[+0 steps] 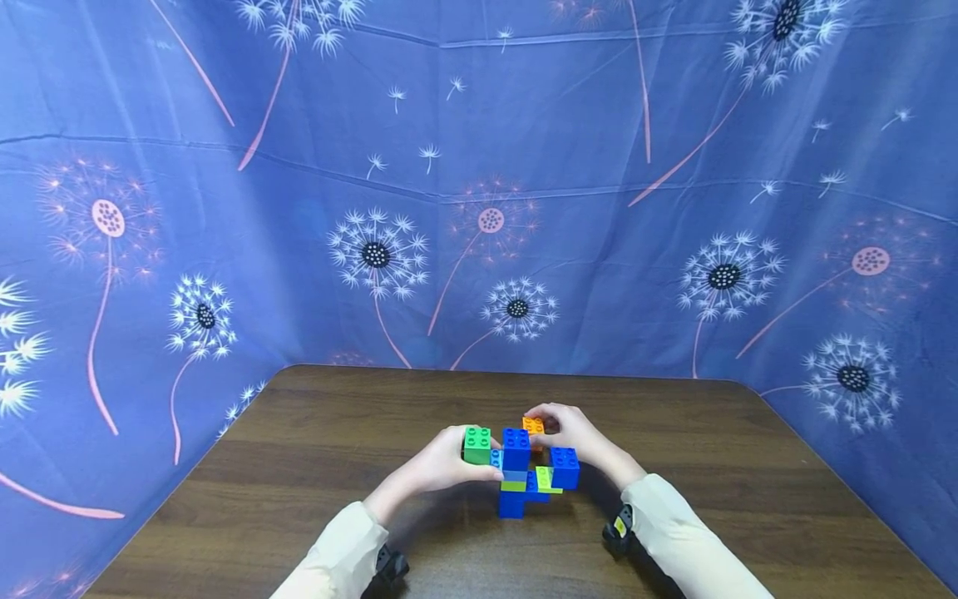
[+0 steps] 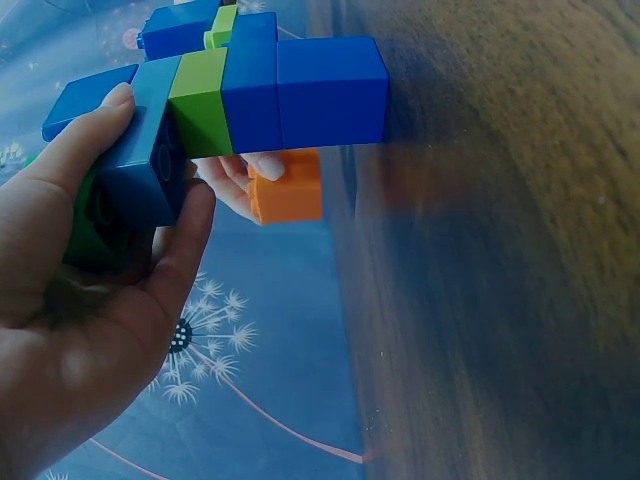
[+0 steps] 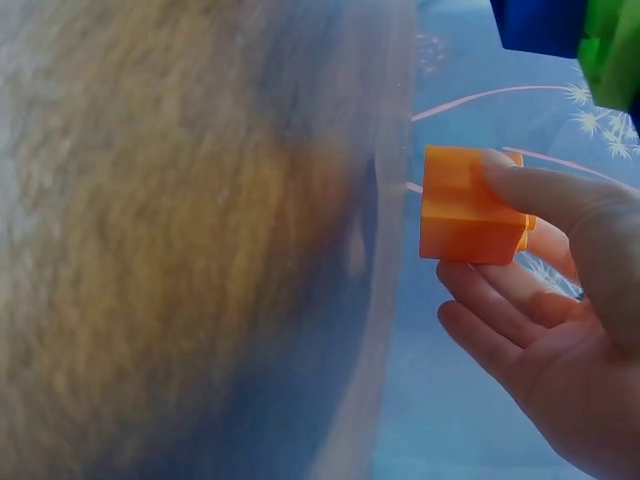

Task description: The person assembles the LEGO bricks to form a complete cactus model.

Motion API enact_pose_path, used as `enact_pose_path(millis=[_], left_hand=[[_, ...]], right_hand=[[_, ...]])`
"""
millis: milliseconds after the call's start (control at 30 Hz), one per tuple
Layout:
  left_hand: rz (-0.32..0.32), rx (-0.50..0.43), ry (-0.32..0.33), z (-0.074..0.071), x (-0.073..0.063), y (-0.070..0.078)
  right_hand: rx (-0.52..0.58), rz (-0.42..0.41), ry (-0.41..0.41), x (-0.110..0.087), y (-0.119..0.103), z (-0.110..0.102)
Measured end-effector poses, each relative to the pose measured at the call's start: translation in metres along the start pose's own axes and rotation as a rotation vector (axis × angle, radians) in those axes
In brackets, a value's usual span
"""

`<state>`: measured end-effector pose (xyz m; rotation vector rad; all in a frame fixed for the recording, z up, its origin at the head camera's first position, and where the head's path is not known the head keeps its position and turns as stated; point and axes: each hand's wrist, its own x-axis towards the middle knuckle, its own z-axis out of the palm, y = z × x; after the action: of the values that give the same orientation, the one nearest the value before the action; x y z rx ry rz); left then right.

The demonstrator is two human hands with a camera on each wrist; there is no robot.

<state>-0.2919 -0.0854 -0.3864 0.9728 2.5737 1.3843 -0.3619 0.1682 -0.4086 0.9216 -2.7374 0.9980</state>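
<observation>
A built-up toy brick structure (image 1: 516, 456) of dark blue, light blue, lime and green bricks is in the middle of the head view. My left hand (image 1: 443, 462) grips it on its left side, with the thumb and fingers around the light blue brick (image 2: 147, 140) beside the green brick (image 1: 477, 444). Behind the structure, my right hand (image 1: 575, 431) pinches a separate orange brick (image 3: 468, 203) between thumb and fingers, its studs towards the palm in the right wrist view. A dark blue brick (image 1: 565, 467) juts out on the structure's right side, next to a lime brick (image 1: 545, 479).
The brown wooden table (image 1: 314, 466) lies under both hands. Behind it hangs a blue cloth (image 1: 599, 249) printed with dandelions. Dark wrist devices show below both forearms.
</observation>
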Motion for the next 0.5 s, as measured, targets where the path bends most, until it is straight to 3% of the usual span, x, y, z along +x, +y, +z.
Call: enact_pose_path(millis=[267,500], left_hand=[[-0.014,0.008,0.005,-0.001,0.000,0.001],[-0.019,0.016,0.000,-0.001,0.000,0.000]], right_hand=[[-0.023,-0.063,0.040,-0.003,-0.005,-0.008],[0.008,0.014,0.060,-0.005,-0.011,-0.016]])
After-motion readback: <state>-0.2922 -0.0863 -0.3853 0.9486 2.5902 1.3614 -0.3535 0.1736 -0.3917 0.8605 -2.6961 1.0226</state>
